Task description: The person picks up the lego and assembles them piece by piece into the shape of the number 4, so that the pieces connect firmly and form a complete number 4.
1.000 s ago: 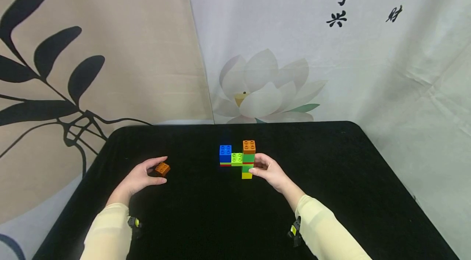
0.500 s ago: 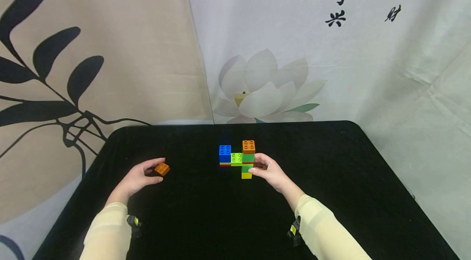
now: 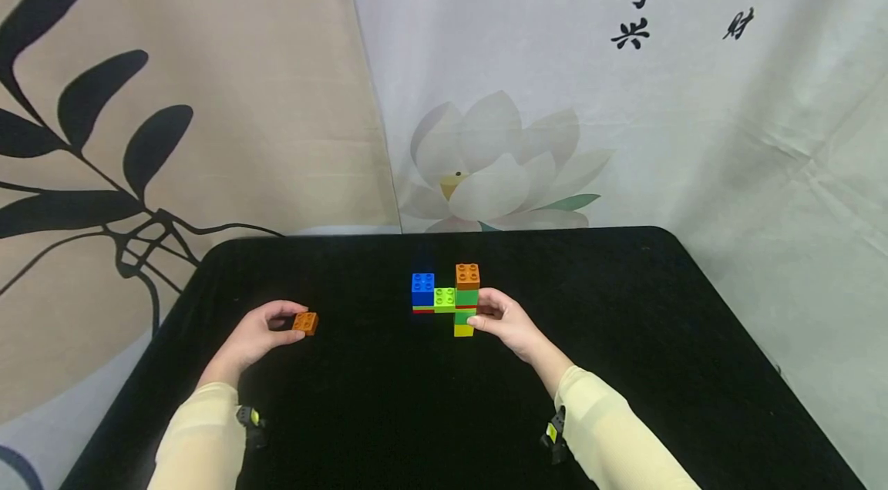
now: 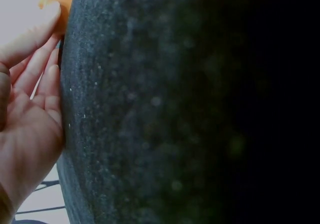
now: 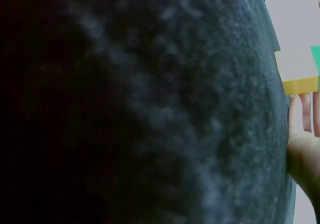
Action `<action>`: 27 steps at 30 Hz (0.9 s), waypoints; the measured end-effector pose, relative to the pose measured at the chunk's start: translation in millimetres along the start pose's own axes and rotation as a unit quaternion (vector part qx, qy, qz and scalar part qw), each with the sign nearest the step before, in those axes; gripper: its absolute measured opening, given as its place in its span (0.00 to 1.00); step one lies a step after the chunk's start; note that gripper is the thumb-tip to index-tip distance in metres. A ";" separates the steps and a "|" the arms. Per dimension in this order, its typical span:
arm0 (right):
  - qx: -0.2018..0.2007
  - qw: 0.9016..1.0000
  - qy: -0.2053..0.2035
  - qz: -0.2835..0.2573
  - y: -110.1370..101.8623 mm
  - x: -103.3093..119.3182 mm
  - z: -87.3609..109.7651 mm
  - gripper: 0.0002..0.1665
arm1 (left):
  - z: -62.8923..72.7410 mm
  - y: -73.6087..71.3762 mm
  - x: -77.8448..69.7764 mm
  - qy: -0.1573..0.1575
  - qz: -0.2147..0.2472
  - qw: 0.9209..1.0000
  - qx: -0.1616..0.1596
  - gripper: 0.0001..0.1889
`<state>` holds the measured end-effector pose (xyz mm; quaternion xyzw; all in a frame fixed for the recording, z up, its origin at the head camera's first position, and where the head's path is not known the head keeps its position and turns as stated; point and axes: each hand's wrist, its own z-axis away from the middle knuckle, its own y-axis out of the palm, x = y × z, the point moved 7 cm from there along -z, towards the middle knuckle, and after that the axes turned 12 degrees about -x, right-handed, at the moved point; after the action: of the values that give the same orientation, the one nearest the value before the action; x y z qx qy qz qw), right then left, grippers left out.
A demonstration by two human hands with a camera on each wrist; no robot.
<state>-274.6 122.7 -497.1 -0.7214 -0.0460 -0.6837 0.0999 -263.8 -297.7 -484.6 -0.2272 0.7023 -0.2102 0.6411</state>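
My left hand (image 3: 255,337) pinches a small orange toy brick (image 3: 305,323) between thumb and fingers, on the left part of the table. In the left wrist view the thumb lies against the side of that brick (image 4: 63,12). My right hand (image 3: 509,326) grips the right-hand column of a built block structure (image 3: 465,297), thumb low on its front and fingers behind. This column has an orange brick (image 3: 467,276) on top, green in the middle and yellow (image 5: 301,87) at the bottom. A lime brick (image 3: 445,299) links it to a blue brick (image 3: 423,288) on the left.
Both hands work over a black cloth-covered table (image 3: 388,413) with rounded far corners. Behind it hangs a printed cloth backdrop (image 3: 486,28) with a lotus, dark leaves and written characters. Each wrist wears a small black device.
The left thumb and fingers have closed in on the orange brick, which has turned straighter and sits slightly lower. The right hand and the block structure hold still.
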 end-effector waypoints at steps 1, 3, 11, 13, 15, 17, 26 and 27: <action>0.001 1.000 0.000 -0.001 0.2 0.0 -0.2 0.25 | -0.1 0.0 -0.1 0.000 -0.001 1.000 -0.001 0.21; 0.002 1.000 -0.001 -0.001 0.4 0.0 -0.8 0.25 | 0.1 0.1 -0.2 0.000 -0.003 1.000 -0.004 0.21; 0.005 1.000 -0.001 -0.006 0.6 0.0 -0.8 0.24 | 3.7 0.3 1.5 -0.018 -0.001 1.000 -0.006 0.21; 0.004 1.000 -0.001 -0.008 0.4 -0.1 -0.7 0.24 | 4.4 0.5 1.6 -0.024 0.004 1.000 -0.005 0.21; 0.004 1.000 -0.002 -0.009 0.4 0.0 -0.5 0.24 | 4.6 0.7 0.5 -0.025 0.009 1.000 -0.003 0.22; 0.004 1.000 -0.002 -0.010 0.5 -0.2 -0.3 0.24 | 4.5 0.9 -1.0 -0.027 0.014 1.000 -0.001 0.22; 0.005 1.000 -0.004 -0.005 1.0 0.7 -0.2 0.23 | 3.6 5.1 -16.8 -0.003 0.023 1.000 0.007 0.20; 0.005 1.000 -0.003 -0.005 1.0 0.5 -0.3 0.23 | 3.1 7.0 -19.7 0.002 0.026 1.000 0.010 0.20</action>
<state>-274.7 121.7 -496.7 -0.7230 -0.0530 -0.6815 0.1002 -259.5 -280.5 -473.1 -0.2022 0.7071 -0.2013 0.6469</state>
